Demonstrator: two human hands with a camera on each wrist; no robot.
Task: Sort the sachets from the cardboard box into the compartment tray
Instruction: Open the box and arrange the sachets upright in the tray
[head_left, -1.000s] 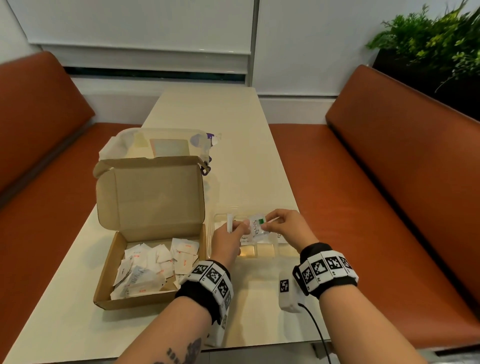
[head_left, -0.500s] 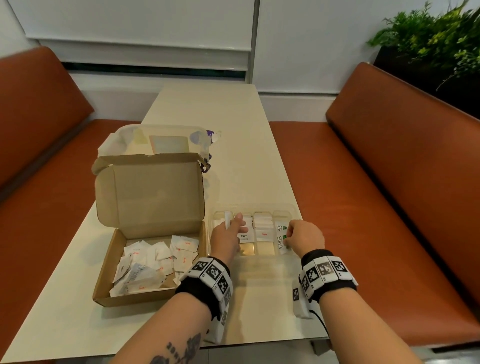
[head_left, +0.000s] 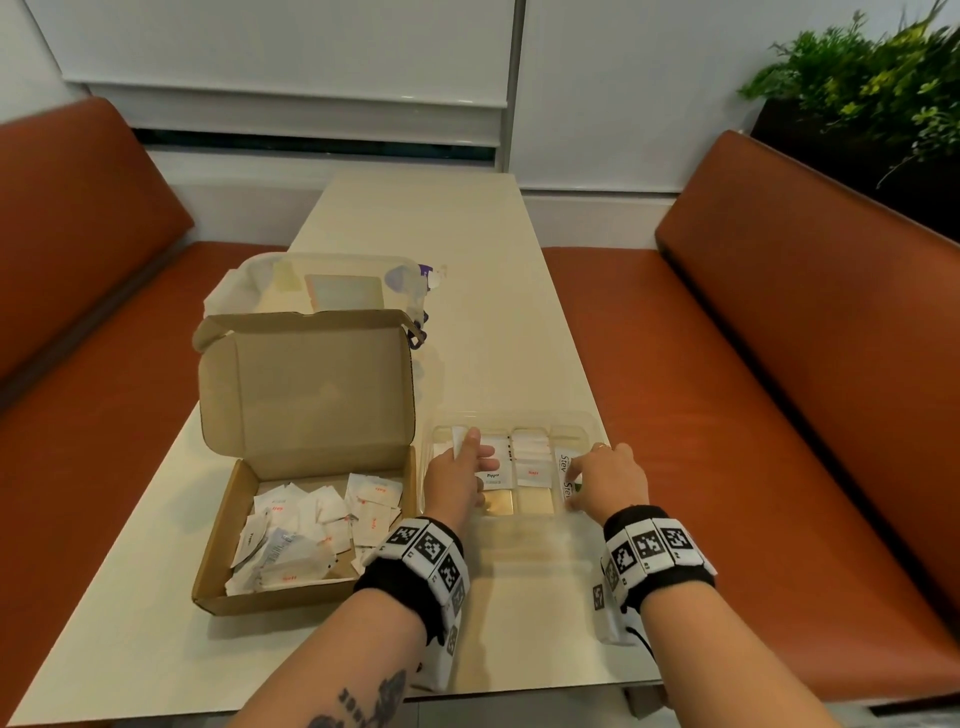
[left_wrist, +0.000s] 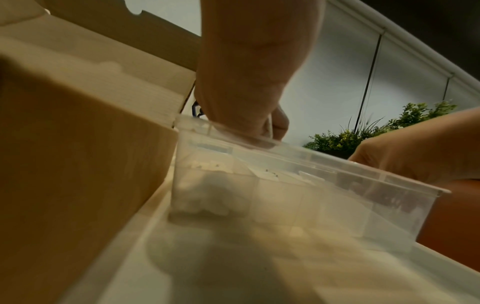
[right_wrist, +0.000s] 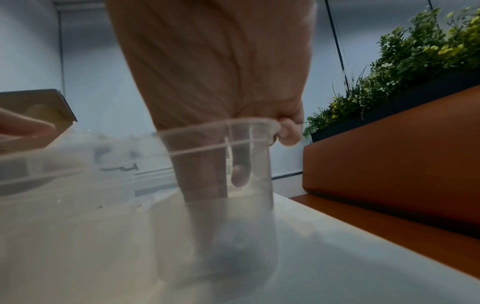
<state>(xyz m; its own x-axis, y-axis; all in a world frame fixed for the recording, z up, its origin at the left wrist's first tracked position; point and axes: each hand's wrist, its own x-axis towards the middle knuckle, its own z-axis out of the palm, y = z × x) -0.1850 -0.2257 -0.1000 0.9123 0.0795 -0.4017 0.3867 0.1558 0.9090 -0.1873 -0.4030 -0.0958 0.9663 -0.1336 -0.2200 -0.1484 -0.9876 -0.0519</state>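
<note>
Since a second ago the Stevia sachet (head_left: 567, 475) is no longer being held up between both hands above the tray; it is now lying down in the rightmost column of the compartment tray (head_left: 597, 422). Right hand (head_left: 610, 480) is sitting low over that column, fingers curled down into the compartment onto the sachet; cannot tell whether it is gripping or just pressing. Left hand (head_left: 453, 480) is reaching over the tray's left side, pinching a small white sachet (head_left: 459, 440) between thumb and forefinger above the far-left compartment.

Tray is lying on the table (head_left: 493, 291) just right of the cardboard box (head_left: 306, 597). It is holding a Pepper sachet (head_left: 496, 475) in the second column, white red-print sachets (head_left: 532, 460) stacked in the third, Stevia ones on the right; near-row cells are showing bare bottom. Box is standing with lid upright, a loose heap of white sachets (head_left: 311, 530) inside. A clear plastic bin (head_left: 249, 275) is sitting behind the box.
</note>
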